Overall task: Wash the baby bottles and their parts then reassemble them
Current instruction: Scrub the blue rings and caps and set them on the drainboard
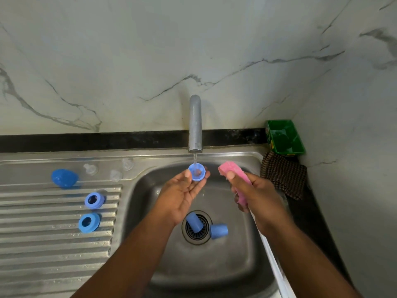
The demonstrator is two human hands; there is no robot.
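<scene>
L hand (182, 190) was palm up over the sink (146, 233). Its thumb & fingertips pinched a small blue cap (196, 172). The cap's open side faced up, right under the tap (195, 123), & water ran down into it. R hand (255, 196) was just beside it on the right, fingers curled tight round a pink sponge (233, 177). The sponge's top end stuck out past the thumb. The 2 hands were apart.

Down in the sink, 1 blue bottle (193, 222) lay tipped over the drain (200, 238). A 2nd blue bottle (219, 231) lay on its side at the drain's right edge.

On the draining board (43, 244), left of the sink, sat the other bits. A blue dome lid (64, 178) was at the back left. A blue ring (94, 200) & a 2nd blue ring (88, 222) sat nearer, 1 behind the other, holes showing. Near the back edge were 3 see-through ones: left teat (90, 168), middle teat (116, 175) & right teat (127, 164).

In the back right corner stood a green tub (284, 136), w/ a brown check cloth (283, 175) just in front of it, beside the sink's right rim.
</scene>
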